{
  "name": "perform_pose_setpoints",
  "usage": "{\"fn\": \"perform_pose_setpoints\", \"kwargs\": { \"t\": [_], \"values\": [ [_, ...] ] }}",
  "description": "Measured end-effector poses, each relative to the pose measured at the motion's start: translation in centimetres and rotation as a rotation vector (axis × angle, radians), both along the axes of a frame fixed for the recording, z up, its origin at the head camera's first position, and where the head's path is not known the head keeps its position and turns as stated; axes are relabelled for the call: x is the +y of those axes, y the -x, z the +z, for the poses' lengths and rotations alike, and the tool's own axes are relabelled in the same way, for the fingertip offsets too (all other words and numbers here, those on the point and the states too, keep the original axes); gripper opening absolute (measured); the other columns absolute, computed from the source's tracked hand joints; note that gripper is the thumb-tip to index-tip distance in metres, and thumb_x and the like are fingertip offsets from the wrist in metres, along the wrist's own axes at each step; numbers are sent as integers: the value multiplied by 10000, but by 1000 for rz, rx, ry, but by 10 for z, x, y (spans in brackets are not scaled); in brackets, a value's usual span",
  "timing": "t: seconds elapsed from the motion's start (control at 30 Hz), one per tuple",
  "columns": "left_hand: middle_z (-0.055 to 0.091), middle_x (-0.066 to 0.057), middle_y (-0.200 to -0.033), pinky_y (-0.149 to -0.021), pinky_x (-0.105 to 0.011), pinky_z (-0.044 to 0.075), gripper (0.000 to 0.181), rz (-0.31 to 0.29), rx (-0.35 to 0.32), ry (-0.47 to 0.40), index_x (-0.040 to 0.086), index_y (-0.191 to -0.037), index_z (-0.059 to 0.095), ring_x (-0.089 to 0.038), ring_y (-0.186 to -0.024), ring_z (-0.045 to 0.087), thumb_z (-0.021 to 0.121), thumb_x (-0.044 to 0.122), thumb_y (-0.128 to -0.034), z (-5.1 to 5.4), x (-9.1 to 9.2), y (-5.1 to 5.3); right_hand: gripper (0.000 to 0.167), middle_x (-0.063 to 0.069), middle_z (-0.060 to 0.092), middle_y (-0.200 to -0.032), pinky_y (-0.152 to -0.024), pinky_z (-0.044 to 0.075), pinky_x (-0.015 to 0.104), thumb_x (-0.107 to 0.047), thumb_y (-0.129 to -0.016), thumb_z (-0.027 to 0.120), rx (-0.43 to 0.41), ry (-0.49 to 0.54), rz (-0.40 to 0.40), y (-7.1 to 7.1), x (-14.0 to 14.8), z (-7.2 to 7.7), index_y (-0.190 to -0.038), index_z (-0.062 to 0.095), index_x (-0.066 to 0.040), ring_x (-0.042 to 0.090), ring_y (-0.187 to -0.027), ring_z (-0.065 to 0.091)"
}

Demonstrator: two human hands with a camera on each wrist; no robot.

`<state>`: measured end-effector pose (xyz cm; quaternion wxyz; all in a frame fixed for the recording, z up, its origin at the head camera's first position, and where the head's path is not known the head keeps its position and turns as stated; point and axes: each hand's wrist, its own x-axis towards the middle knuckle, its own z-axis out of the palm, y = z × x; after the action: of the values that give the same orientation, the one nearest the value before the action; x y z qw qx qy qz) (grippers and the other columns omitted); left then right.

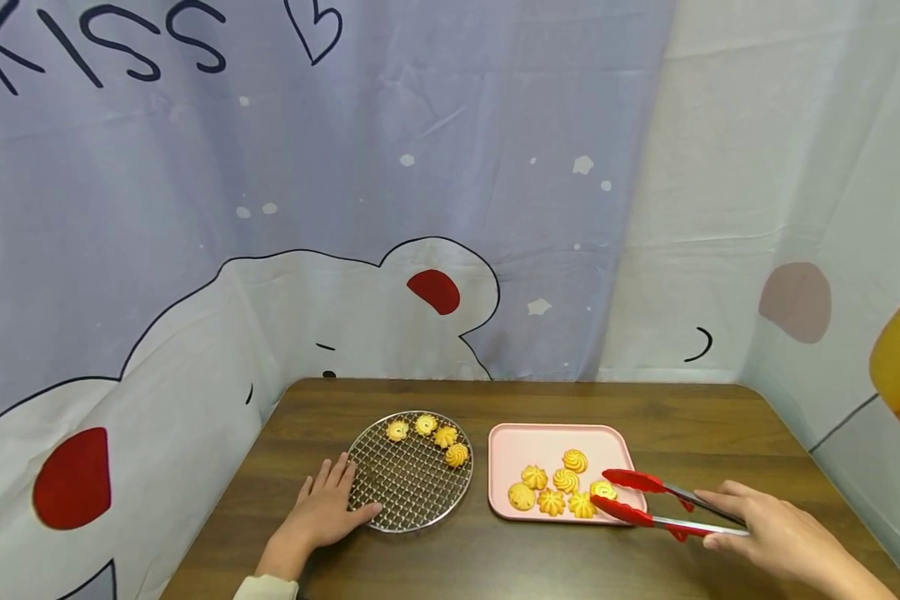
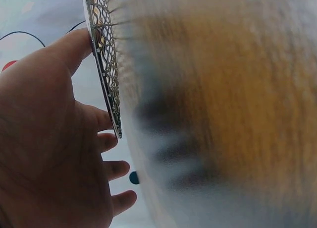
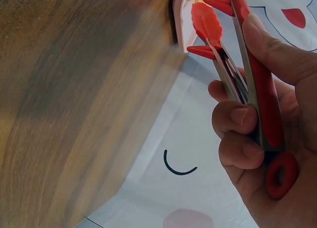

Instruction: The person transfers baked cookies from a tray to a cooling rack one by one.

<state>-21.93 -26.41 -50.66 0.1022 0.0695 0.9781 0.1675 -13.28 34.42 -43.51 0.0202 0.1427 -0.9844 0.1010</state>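
My right hand (image 1: 776, 529) grips red-tipped metal tongs (image 1: 671, 508), whose spread tips lie around a swirled cookie (image 1: 602, 490) at the right side of the pink tray (image 1: 562, 431). Several other cookies rest on that tray, among them a round one (image 1: 521, 497). My left hand (image 1: 322, 508) touches the left rim of the round wire rack (image 1: 408, 483), fingers spread; in the left wrist view the thumb and a finger of the hand (image 2: 54, 134) meet the rack's edge (image 2: 105, 79). Several cookies, one of them swirled (image 1: 457, 455), sit along the rack's back right. In the right wrist view fingers wrap the tongs (image 3: 257, 84).
The brown wooden table (image 1: 450, 567) carries the rack on the left and the tray to its right, with a narrow strip of wood between them. A printed curtain (image 1: 420, 192) hangs behind the table and along its sides.
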Motion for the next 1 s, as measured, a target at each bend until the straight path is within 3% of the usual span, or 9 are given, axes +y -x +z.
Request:
{"fn": "perform_pose_setpoints", "kwargs": {
  "t": [0.2, 0.57, 0.77, 1.0],
  "values": [
    [164, -242, -1663, -1164, -720, 86, 1025, 0, 3, -5, -48, -1570, 283, -512, -1511, 110, 584, 680, -914, 2, 0, -1, 580, -232, 550, -957, -558, 378, 250, -513, -782, 806, -14, -21, -1, 2, 3, 2, -1261, 727, -196, -56, -703, 430],
    [188, -250, -1655, -1157, -728, 95, 1023, -10, 17, -2, -50, -1563, 301, -518, -1505, 131, 585, 685, -910, 0, 0, -1, 613, -180, 558, -996, -559, 391, 278, -524, -784, 797, -134, -36, -16, 12, 6, 8, -1295, 710, -196, -40, -721, 464],
    [191, -257, -1652, -1156, -729, 95, 1023, -11, 15, -6, -55, -1561, 302, -520, -1504, 133, 589, 681, -910, -1, 0, -2, 611, -121, 595, -1071, -592, 451, 334, -525, -771, 805, -134, -34, 3, 15, 8, 10, -1281, 717, -201, 53, -812, 590],
    [178, -248, -1658, -1160, -724, 87, 1013, -8, 6, -3, -54, -1565, 291, -514, -1509, 119, 593, 664, -917, 2, 1, -1, 585, -207, 497, -911, -548, 347, 254, -538, -781, 793, -146, -49, 34, 20, 5, 20, -1282, 717, -246, -24, -657, 419]
  ]
}}
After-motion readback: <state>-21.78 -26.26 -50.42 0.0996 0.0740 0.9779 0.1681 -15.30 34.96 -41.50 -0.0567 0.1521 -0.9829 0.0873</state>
